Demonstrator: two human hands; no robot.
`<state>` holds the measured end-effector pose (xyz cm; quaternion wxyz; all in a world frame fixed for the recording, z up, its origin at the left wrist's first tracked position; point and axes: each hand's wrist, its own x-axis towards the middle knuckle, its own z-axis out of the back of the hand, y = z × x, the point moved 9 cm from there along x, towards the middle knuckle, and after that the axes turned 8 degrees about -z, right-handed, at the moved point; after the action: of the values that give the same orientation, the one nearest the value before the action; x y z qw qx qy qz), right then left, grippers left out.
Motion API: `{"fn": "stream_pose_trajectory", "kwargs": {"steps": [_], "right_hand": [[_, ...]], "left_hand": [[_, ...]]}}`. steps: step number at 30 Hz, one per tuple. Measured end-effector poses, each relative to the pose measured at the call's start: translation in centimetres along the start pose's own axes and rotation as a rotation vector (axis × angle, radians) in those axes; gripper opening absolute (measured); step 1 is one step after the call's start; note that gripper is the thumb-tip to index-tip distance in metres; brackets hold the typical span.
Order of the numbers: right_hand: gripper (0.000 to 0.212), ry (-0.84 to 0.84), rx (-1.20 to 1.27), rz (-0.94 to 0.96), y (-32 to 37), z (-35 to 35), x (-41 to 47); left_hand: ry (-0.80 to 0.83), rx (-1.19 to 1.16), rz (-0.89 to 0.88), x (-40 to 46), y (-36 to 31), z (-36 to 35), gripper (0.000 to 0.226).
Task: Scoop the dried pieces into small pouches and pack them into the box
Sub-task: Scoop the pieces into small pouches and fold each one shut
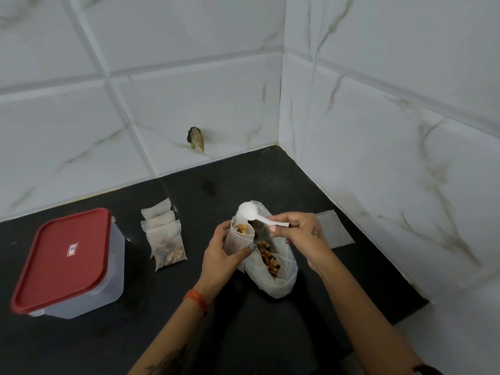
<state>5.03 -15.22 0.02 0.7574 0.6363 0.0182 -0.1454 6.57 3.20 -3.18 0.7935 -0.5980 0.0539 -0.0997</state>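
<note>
My left hand (220, 255) grips a small translucent pouch (238, 236) held upright, its mouth open with orange-brown dried pieces showing at the top. My right hand (299, 234) pinches the handle of a white plastic spoon (253, 212), whose bowl sits tilted just above the pouch's mouth. Right behind and below the pouch lies a large open plastic bag (281, 277) with dried pieces inside. Three filled pouches (165, 234) lie overlapped on the black counter to the left. A clear box with its red lid (62, 258) on stands at the far left.
The black counter (189, 307) ends at tiled walls behind and on the right. A flat empty pouch (335, 228) lies right of my right hand. A dark hole (195, 139) marks the back wall's tile.
</note>
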Motion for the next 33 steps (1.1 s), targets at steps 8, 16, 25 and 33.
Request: {"fn": "stream_pose_trajectory", "kwargs": {"steps": [8,16,25,33], "right_hand": [[0.027,-0.183,-0.444,-0.075,-2.4,1.1,0.7],[0.033,-0.094,-1.066,0.25,0.3,-4.4,0.9],[0.03,-0.056,-1.097,0.227,0.9,-3.0,1.1],[0.039,0.046,-1.203,0.24,-0.5,-5.2,1.4]], "left_hand": [[-0.071,0.232,0.106,-0.5,1.9,1.0,0.053],[-0.062,0.326,0.131,-0.5,2.6,1.1,0.051],[-0.062,0.33,0.161,-0.5,3.0,1.1,0.055],[-0.055,0.34,0.173,-0.6,3.1,1.1,0.058]]}}
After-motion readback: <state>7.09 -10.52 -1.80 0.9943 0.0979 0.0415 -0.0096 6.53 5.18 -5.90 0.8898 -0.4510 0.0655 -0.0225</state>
